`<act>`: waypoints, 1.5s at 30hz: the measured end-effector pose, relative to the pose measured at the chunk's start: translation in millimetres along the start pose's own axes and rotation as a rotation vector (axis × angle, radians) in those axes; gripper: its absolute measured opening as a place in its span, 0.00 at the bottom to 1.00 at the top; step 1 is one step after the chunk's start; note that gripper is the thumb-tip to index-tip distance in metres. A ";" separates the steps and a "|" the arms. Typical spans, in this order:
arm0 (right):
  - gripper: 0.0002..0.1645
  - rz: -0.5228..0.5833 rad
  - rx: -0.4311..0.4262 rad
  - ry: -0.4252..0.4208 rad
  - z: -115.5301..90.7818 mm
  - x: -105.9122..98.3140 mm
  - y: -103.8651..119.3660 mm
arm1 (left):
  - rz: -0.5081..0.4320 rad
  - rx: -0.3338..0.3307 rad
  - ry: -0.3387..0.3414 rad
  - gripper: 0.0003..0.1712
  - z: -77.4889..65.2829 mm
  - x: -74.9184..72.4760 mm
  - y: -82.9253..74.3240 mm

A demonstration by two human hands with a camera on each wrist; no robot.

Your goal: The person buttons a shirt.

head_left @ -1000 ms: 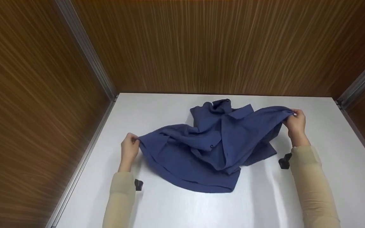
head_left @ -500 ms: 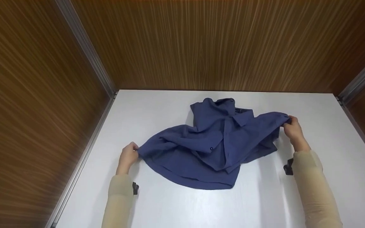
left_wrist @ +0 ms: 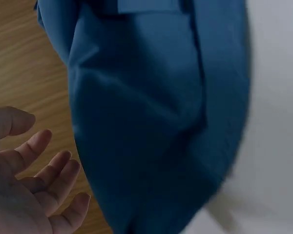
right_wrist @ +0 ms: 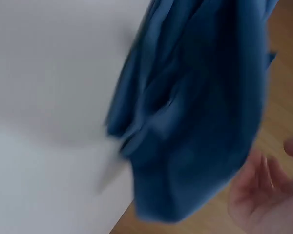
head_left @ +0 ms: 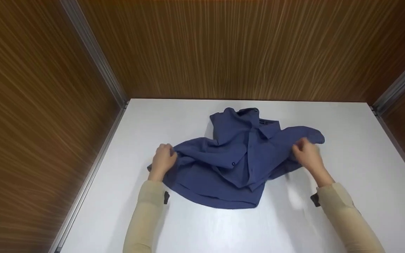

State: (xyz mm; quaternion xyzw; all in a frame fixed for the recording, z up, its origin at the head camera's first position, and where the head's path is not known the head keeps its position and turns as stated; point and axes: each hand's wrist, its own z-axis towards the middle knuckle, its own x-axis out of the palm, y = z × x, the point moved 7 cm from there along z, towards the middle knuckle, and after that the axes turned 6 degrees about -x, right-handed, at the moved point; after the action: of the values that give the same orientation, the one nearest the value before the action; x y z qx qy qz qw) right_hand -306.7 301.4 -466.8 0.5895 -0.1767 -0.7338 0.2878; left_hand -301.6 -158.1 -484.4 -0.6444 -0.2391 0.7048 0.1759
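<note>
A dark blue collared shirt [head_left: 223, 151] with a button front lies crumpled on the white table, its collar toward the back and its curved hem toward me. Over the shirt's left end is my left hand [head_left: 164, 160]; in the left wrist view its fingers [left_wrist: 58, 178] are loosely bent and apart from the cloth [left_wrist: 136, 122]. My right hand [head_left: 308, 154] hovers in front of the right end of the shirt. Its fingers are relaxed and hold nothing, beside the hanging-looking fabric [right_wrist: 200, 126] in the right wrist view.
The white tabletop [head_left: 206, 232] extends around the shirt. A wood-grain panel [head_left: 223, 49] rises along the back edge, with another wood-grain panel [head_left: 40, 123] on the left and metal rails [head_left: 97, 52] at the corners. Black devices [head_left: 166, 197] sit at both wrists.
Both hands have let go of the shirt's ends and moved inward, the left to the right and the right to the left. The right end of the shirt has dropped onto the table.
</note>
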 end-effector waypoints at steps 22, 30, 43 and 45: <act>0.14 0.262 0.007 0.655 -61.4 126.1 30.5 | 0.159 -0.052 0.330 0.28 34.3 79.9 28.7; 0.12 0.076 0.027 0.540 -48.3 126.4 32.0 | 0.133 -0.018 0.503 0.13 13.6 84.4 -1.9; 0.05 0.216 -0.035 0.371 -5.3 107.2 31.8 | 0.229 0.052 0.829 0.09 -44.0 104.3 -39.4; 0.06 0.227 -0.033 0.379 3.0 109.6 31.7 | 0.252 0.123 0.849 0.13 -50.8 108.2 -46.5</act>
State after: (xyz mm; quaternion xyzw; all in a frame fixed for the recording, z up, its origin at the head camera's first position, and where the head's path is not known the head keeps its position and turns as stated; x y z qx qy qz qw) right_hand -318.1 207.6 -530.8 0.6884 -0.1726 -0.5754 0.4064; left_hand -265.6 -54.0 -550.2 -0.8890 -0.0228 0.4067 0.2092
